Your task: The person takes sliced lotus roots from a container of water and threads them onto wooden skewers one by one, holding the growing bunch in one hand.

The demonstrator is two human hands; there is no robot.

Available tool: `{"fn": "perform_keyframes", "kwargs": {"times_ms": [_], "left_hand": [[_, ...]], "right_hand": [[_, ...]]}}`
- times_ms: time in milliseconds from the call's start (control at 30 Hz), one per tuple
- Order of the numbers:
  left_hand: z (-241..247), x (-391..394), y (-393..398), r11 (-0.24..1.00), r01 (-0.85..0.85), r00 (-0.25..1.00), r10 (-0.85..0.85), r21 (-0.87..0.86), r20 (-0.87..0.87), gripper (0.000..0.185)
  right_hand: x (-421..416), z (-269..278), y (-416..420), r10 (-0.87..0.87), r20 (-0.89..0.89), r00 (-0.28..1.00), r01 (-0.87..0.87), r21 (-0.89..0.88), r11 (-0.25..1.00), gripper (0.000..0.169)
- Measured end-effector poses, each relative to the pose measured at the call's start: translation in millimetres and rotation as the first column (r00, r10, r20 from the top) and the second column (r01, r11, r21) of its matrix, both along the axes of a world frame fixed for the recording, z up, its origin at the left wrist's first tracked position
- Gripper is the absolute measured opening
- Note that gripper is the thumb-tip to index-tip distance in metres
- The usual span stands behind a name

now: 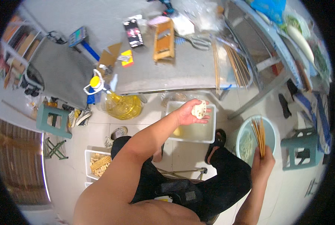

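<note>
My left hand (187, 114) is turned palm up over a white rectangular basin (214, 123). Pale lotus root slices (200, 109) lie in it, held under the thumb with the fingers stretched out; how many is hard to tell. Cloudy liquid and a yellowish piece (178, 131) show in the basin. At the right, my right hand (264, 161) grips a bundle of thin wooden skewers (258, 132), tips pointing away from me. Beneath the skewers stands a light-blue round bucket (273, 132) holding pale shreds (246, 144).
Ahead is a grey table (184, 76) bearing a wooden slicer (164, 40), scissors (198, 42) and more skewers (235, 64). A jug of yellow oil (122, 107) stands left of the basin. Green stools (53, 119) and a white tray (87, 166) of cut pieces are on the floor.
</note>
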State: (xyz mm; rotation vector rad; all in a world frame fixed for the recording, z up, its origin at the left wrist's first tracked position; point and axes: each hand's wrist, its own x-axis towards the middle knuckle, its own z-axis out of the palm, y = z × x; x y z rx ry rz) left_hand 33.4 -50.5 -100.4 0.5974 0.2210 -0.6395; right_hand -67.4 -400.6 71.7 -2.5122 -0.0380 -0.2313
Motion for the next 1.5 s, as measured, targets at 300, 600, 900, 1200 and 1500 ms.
{"fn": "perform_keyframes", "kwargs": {"times_ms": [300, 600, 900, 1200, 1500], "left_hand": [[90, -28, 13, 0.929, -0.365, 0.927, 0.357, 0.059, 0.118, 0.042], [100, -38, 22, 0.878, -0.468, 0.859, 0.428, 0.094, 0.279, 0.04], [111, -37, 44, 0.925, -0.377, 0.917, 0.365, 0.052, 0.163, 0.02], [113, -43, 34, 0.827, -0.402, 0.912, 0.325, 0.393, 0.25, 0.02], [89, -50, 43, 0.641, -0.432, 0.902, 0.298, 0.634, 0.313, 0.023]], "right_hand": [[80, -1, 166, 0.468, -0.027, 0.883, -0.442, 0.29, 0.849, 0.038], [110, -85, 204, 0.519, -0.063, 0.853, -0.375, 0.618, 0.691, 0.036], [103, -50, 214, 0.447, -0.226, 0.866, -0.022, 0.874, 0.485, 0.018], [99, -50, 213, 0.417, -0.198, 0.887, -0.085, 0.819, 0.568, 0.023], [110, -9, 216, 0.42, 0.113, 0.9, -0.435, 0.207, 0.876, 0.022]]}}
